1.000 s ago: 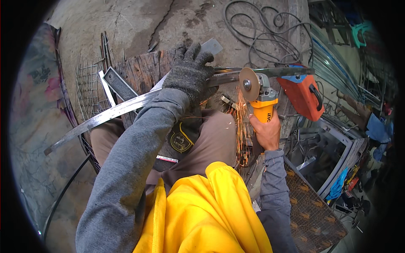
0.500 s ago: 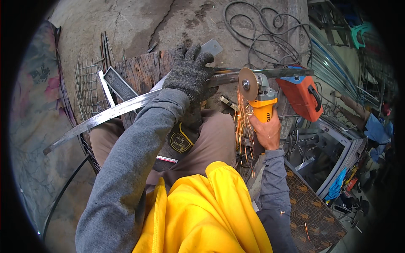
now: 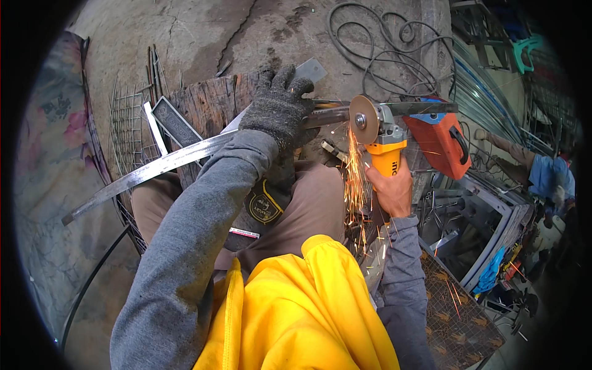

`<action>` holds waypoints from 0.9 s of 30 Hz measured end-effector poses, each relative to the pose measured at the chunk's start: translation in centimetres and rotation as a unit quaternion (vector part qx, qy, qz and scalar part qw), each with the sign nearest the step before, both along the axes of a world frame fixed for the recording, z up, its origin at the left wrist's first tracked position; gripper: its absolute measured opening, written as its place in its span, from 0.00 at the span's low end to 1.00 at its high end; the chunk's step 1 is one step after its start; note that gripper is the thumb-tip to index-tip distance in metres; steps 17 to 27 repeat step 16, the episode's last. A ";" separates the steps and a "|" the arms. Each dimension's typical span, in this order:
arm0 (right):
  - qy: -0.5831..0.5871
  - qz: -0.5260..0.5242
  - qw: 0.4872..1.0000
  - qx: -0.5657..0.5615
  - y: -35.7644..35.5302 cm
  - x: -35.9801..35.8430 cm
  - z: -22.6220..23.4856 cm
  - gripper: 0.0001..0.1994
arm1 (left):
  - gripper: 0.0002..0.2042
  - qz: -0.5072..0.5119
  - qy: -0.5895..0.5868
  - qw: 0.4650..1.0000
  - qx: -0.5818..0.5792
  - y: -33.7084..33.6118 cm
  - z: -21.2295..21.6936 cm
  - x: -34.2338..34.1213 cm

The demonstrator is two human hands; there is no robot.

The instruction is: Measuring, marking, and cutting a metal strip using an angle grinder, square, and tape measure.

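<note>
Gloved left hand (image 3: 277, 111) clamps the flat steel bar (image 3: 154, 169); right of it, bare right hand (image 3: 390, 192) grips the yellow grinder (image 3: 382, 145), sparks falling.

Floor: rough grey concrete floor (image 3: 185, 37) with cracks, in the upper part of the frame.
Wooden block: a worn wooden block (image 3: 206, 105) stands on the floor at upper centre-left; it carries the long flat steel bar (image 3: 154, 169).
On the block: a dark rectangular metal piece (image 3: 176, 126) lies beside the bar.
Wire mesh: a piece of wire mesh (image 3: 126, 120) lies on the floor, left of the block.
Cable: a black cable (image 3: 382, 55) lies in loops on the floor, upper right.
Rods: thin metal rods (image 3: 154, 68) lie near the mesh, upper left.
</note>
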State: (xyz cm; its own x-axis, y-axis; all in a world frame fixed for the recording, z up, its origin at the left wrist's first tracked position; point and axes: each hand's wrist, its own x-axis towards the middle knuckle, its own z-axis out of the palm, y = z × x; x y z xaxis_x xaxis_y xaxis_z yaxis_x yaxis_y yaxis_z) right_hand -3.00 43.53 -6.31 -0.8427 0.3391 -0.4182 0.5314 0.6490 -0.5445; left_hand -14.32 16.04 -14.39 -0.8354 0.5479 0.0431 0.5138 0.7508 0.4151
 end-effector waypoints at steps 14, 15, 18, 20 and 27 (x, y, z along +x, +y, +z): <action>0.000 0.012 1.000 0.014 0.0 -0.2 0.2 0.23 | 0.24 0.007 -0.020 0.999 -0.024 0.4 0.8 0.0; -0.007 0.009 1.000 0.014 0.1 -0.1 0.2 0.23 | 0.24 0.005 -0.022 1.000 -0.022 0.4 0.6 -0.1; -0.013 0.006 1.000 0.014 0.1 -0.1 0.1 0.24 | 0.25 0.002 -0.024 0.999 -0.020 0.4 0.5 -0.1; -0.013 0.006 1.000 0.014 0.1 -0.1 0.1 0.24 | 0.25 0.002 -0.024 0.999 -0.020 0.4 0.5 -0.1; -0.013 0.006 1.000 0.014 0.1 -0.1 0.1 0.24 | 0.25 0.002 -0.024 0.999 -0.020 0.4 0.5 -0.1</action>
